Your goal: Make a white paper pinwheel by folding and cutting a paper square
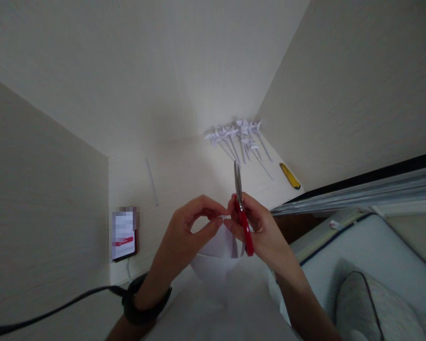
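My left hand pinches the top edge of a white paper sheet between thumb and fingers, in front of me over the desk's near edge. My right hand holds red-handled scissors with the blades shut and pointing away from me, and its fingertips also touch the paper's top edge beside the left fingers. The paper hangs down below both hands. A dark band sits on my left wrist.
A white desk sits in a walled nook. Several white paper pinwheels lie at the back right, a yellow utility knife beside them. A thin white strip lies mid-left, a phone with cable at the left edge. A sofa stands right.
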Action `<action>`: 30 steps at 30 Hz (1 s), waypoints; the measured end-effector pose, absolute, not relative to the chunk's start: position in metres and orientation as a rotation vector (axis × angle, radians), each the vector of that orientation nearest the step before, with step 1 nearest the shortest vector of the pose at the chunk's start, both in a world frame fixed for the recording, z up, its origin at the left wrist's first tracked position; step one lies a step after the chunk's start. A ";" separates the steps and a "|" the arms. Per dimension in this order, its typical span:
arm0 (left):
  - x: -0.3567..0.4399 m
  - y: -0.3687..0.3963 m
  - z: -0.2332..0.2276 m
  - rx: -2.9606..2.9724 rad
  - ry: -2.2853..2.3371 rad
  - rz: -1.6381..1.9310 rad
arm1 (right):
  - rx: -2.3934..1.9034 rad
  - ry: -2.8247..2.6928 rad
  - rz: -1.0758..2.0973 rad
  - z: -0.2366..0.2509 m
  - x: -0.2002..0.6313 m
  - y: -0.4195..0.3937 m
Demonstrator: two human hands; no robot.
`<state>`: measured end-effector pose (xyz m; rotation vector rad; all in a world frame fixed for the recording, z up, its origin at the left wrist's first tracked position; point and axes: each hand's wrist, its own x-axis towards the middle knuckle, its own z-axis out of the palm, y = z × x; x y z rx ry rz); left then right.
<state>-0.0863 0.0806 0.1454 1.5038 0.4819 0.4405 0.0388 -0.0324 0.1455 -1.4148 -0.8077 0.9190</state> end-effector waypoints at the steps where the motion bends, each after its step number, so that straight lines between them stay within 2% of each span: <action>1: -0.086 0.081 0.146 1.494 0.485 0.432 | -1.412 -0.800 0.931 0.144 0.039 -0.033; 14: -0.081 0.078 0.152 1.358 0.669 0.466 | -1.426 -0.640 1.075 0.126 0.057 -0.041; 23: -0.082 0.078 0.145 1.336 0.736 0.493 | -1.211 -0.459 1.436 0.119 0.063 -0.046; 30: -0.082 0.082 0.141 1.382 0.682 0.474 | -1.242 -0.455 1.323 0.128 0.069 -0.047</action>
